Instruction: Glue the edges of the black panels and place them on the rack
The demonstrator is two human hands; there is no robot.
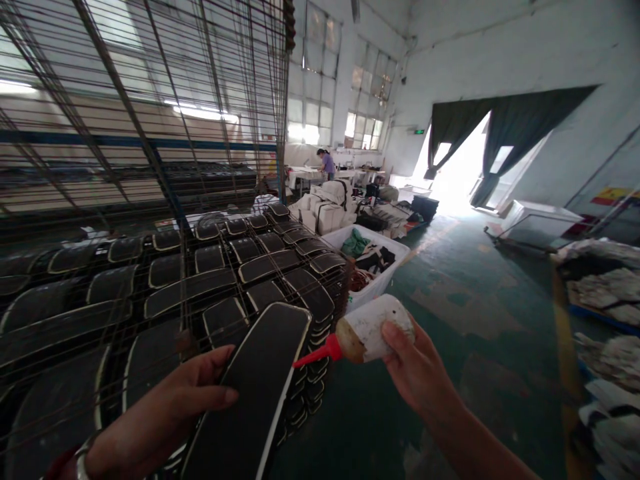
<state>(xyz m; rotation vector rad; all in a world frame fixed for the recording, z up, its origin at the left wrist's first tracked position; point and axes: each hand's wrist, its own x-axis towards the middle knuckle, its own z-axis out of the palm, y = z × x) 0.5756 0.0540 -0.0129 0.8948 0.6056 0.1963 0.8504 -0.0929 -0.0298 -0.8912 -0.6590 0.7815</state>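
My left hand (195, 390) grips the left edge of a long black panel (250, 387) with a rounded top, thumb on its face and fingers at the edge. My right hand (413, 353) is wrapped round a stained white squeeze bottle (373, 331). The bottle lies tilted, and its red nozzle (320, 352) points left, with the tip at the panel's right edge. A white line runs down that edge below the tip. Many similar black panels (193, 290) with pale edges lie in rows on a wire rack to the left.
Wire grids (150, 80) of the rack rise at the upper left. A white bin (370, 293) with cloth and straps stands beyond the bottle. White bundles (327, 207) and a person (327, 163) at a table are farther back. Piles of material (605, 287) line the right side.
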